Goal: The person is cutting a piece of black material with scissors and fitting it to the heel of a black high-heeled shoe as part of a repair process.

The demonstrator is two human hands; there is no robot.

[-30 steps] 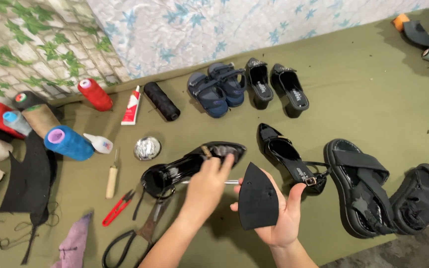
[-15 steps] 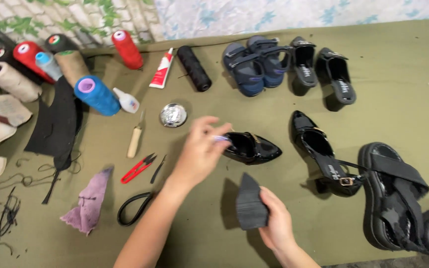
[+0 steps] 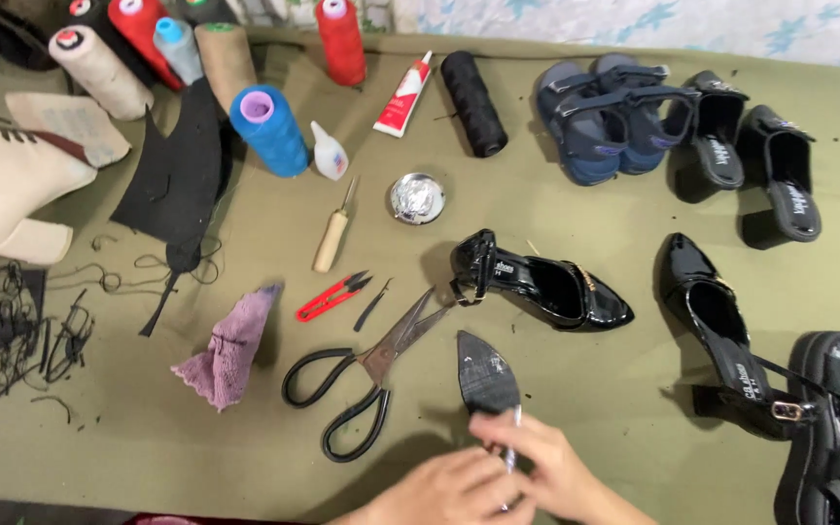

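Both hands meet at the bottom edge: the left hand and right hand pinch the heel end of a flat black pointed sole piece, its tip pointing away. Far beyond lies a white-and-red glue tube.

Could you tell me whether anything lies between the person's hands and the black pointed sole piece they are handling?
Nothing visible does. Both the left hand and the right hand already touch the near end of the black sole piece. The large black-handled scissors lie beside it on the left, apart from it.
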